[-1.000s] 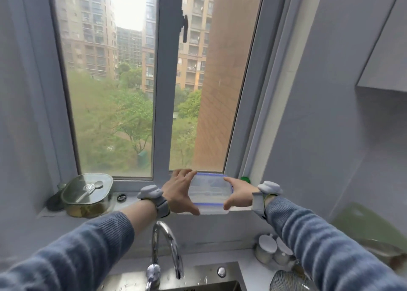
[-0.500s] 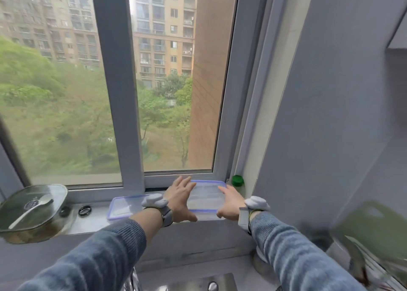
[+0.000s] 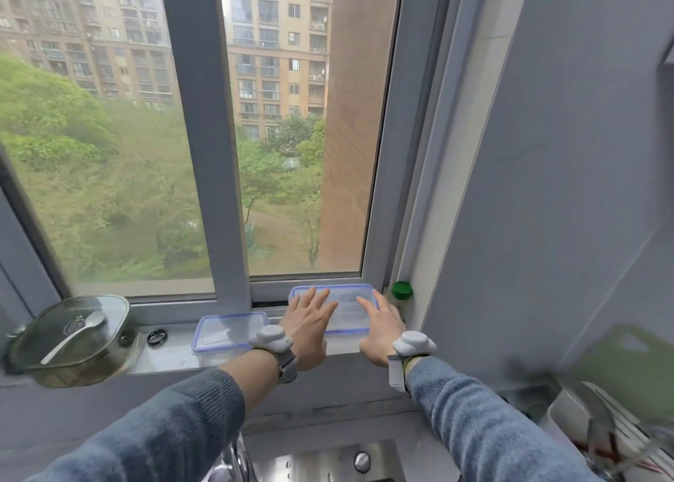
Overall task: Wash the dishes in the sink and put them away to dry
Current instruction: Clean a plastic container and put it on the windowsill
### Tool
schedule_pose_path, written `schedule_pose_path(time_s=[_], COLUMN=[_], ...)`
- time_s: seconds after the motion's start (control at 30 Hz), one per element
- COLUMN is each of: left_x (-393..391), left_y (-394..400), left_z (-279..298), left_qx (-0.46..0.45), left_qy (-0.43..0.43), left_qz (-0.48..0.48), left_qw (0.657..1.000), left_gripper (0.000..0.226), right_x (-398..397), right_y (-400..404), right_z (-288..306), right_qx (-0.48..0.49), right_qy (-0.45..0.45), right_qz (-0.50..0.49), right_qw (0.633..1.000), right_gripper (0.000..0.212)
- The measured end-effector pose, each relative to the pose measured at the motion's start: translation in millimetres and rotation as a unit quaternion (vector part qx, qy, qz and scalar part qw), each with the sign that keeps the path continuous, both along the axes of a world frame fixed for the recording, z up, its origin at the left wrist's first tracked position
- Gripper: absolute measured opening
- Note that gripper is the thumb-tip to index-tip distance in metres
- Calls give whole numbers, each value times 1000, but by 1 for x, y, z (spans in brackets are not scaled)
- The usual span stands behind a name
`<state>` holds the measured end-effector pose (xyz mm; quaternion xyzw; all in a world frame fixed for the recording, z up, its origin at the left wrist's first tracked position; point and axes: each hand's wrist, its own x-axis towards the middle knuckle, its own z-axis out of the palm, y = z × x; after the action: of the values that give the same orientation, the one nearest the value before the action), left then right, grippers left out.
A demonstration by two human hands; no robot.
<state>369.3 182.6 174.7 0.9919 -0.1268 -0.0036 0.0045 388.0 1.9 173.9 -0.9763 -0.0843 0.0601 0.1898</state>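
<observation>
Since the frame half a second back, both hands had flattened further onto the clear container and the view had tilted slightly; a full second back the container was held in the air between the hands, now it sat on the windowsill (image 3: 171, 357).

Left hand (image 3: 308, 323): fingers straight and spread, palm down on the left half of the blue-rimmed container (image 3: 346, 308). No curl round the rim seen. Right hand (image 3: 379, 326): likewise flat, fingers extended, resting on the right half. Neither hand gripped anything.

Container position: on the sill at the 12 o'clock side of both hands, hard against the window frame (image 3: 219, 153), its long axis running 9 to 3 o'clock along the sill. A second blue-rimmed container (image 3: 228, 332) lay just beside it toward 9 o'clock, partly behind the left wrist. A green-capped bottle (image 3: 401, 295) stood just beside the right end, toward 3 o'clock.

Judgement: placing step looked complete; the coming move was probably a withdrawal toward 6 o'clock, back to the sink (image 3: 328, 463). Both hands were equally near; the right had the bottle close by and could knock it.

Also on the sill, well apart at 9 o'clock: a lidded glass pot (image 3: 69, 339) with a spoon (image 3: 73, 335) on its lid.
</observation>
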Motion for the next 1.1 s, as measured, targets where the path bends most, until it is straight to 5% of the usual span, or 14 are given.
schedule_pose_path(time_s=[0.2, 0.37, 0.53, 0.83, 1.1], left_x=[-95, -211, -314, -396, -412], left_y=[-3, 13, 37, 84, 88], left_z=[30, -2, -64, -178, -235], left_qx=[-106, -192, -262, -191, -180], left_qy=[-86, -119, 12, 302, 396], left_qz=[-83, -111, -39, 149, 230], left_qw=[987, 968, 964, 922, 870], left_gripper=[63, 52, 45, 43, 53], right_x=[-61, -150, -242, -354, -396], right_y=[8, 8, 4, 8, 13], right_z=[17, -10, -59, -145, -192], right_qx=[-11, 49, 59, -49, -117], right_qy=[-42, -36, 41, 247, 352], right_qz=[47, 74, 85, 102, 138], right_qw=[998, 995, 994, 962, 918], right_gripper=[79, 66, 58, 68, 80])
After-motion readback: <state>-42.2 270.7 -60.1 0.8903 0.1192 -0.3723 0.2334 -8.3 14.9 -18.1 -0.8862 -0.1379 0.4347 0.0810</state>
